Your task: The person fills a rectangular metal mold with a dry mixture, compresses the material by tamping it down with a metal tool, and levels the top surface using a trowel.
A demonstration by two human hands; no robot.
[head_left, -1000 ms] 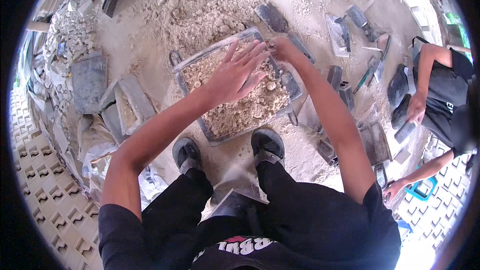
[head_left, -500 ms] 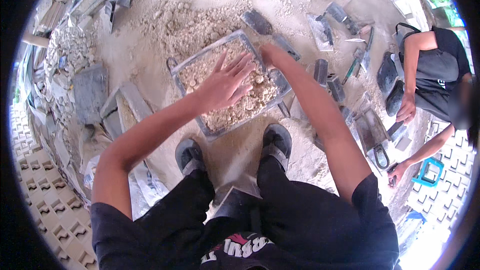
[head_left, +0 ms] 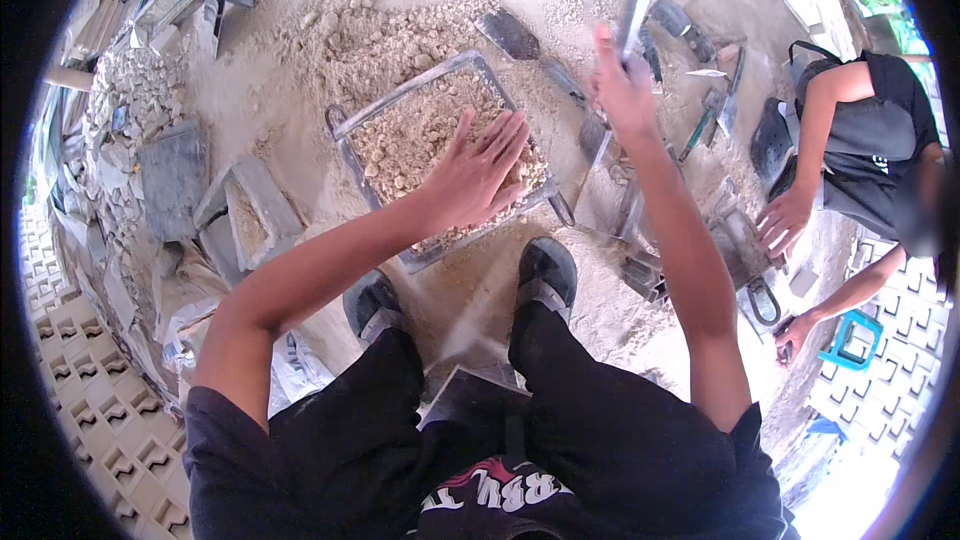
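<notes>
A square metal frame (head_left: 352,162) with loop handles sits on the ground in front of my feet, filled with crumbly tan sand (head_left: 420,130). My left hand (head_left: 482,172) lies flat on the near right part of the sand, fingers stretched out. Off the frame's far right side, my right hand (head_left: 622,90) is raised above the tools, its fingers closed round a long flat metal bar (head_left: 642,2). The bar points away from me and is smeared by motion, so its exact kind does not show.
Trowels (head_left: 508,35) and other metal pieces lie right of the frame. A co-worker's hand (head_left: 788,220) is over a metal mould (head_left: 738,250) at the right, near a blue plastic stool (head_left: 852,340). Rubble (head_left: 130,110), a dark slab (head_left: 175,180) and a block-shaped mould (head_left: 245,210) lie left.
My right hand has left the frame's right edge and swung up and right, now showing the metal bar. My left hand has slid slightly right over the sand. The co-worker's upper hand moved left.
</notes>
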